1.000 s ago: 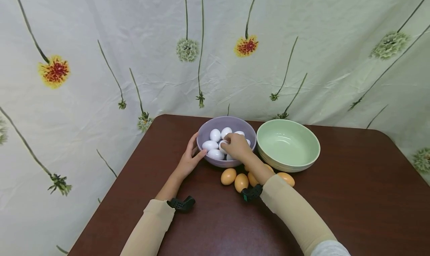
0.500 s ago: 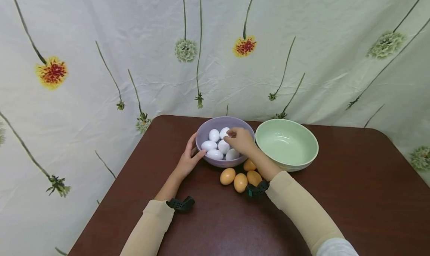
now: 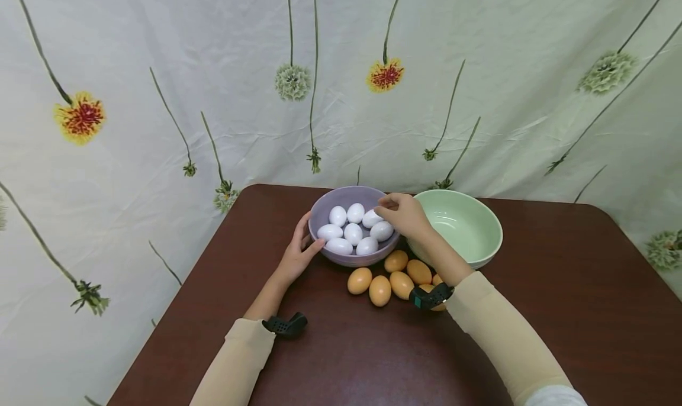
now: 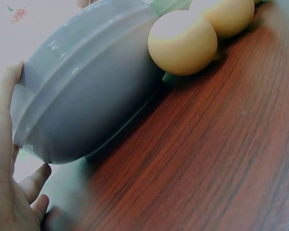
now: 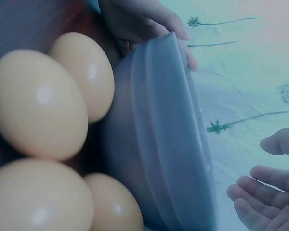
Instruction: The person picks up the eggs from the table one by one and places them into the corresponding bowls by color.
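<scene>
At left, the purple bowl's [image 3: 358,195] side is held in the left hand's [image 3: 295,257] grip; fingers low on the outer wall are revealed by the left wrist view. White eggs [image 3: 353,234] are contained inside, visible only from the head; orange eggs [image 3: 380,291] are gathered before it on the tabletop [image 3: 330,353]. Over its right rim, the right hand [image 3: 409,218] is seen, its loosely parted, unfilled grip shown by the right wrist view. Rightmost, the green bowl [image 3: 471,228] is partly covered by that arm.

Four tan eggs [image 5: 39,103] beside bowl [image 5: 159,130]; left grip [image 5: 142,21] touching bowl, right grip [image 5: 278,202] apart.
</scene>
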A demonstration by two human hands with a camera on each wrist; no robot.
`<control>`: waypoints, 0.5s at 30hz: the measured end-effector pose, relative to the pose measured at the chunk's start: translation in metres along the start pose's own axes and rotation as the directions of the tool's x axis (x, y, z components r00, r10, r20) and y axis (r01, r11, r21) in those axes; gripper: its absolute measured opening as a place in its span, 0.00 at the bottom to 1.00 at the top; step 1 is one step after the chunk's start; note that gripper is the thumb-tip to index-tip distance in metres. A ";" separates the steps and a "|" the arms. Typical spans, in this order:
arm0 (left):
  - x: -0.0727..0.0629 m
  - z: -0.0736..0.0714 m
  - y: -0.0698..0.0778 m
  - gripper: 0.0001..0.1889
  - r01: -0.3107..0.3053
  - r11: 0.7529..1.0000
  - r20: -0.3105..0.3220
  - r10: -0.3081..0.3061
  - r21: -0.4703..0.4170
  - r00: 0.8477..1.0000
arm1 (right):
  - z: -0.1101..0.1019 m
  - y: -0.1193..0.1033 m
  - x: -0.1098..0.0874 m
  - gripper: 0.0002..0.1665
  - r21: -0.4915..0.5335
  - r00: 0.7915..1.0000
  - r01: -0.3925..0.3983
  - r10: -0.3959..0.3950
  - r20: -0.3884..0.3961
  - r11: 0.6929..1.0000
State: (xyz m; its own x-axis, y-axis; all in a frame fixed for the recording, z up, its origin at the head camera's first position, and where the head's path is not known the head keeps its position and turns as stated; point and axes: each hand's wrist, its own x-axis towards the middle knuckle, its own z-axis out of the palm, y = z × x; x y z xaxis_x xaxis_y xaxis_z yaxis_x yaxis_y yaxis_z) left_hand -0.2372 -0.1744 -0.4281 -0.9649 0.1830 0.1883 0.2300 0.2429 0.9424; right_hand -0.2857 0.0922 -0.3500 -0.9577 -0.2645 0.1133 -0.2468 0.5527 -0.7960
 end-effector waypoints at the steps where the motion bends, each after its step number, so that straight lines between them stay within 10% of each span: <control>1: 0.000 0.000 0.001 0.39 0.003 1.000 -0.001 -0.003 0.002 1.000 | -0.003 0.001 -0.001 0.21 0.001 1.000 -0.004 0.004 -0.002 1.000; 15: -0.001 0.000 0.000 0.39 0.004 1.000 -0.005 -0.004 -0.009 1.000 | -0.055 0.027 -0.021 0.25 0.006 0.998 -0.051 0.051 -0.029 0.999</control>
State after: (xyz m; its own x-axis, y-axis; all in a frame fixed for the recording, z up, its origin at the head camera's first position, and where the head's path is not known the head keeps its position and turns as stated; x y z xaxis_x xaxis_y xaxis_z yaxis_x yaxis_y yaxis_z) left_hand -0.2362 -0.1745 -0.4278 -0.9664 0.1770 0.1864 0.2254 0.2349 0.9455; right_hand -0.2805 0.1561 -0.3407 -0.9730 -0.2125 0.0897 -0.1966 0.5605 -0.8045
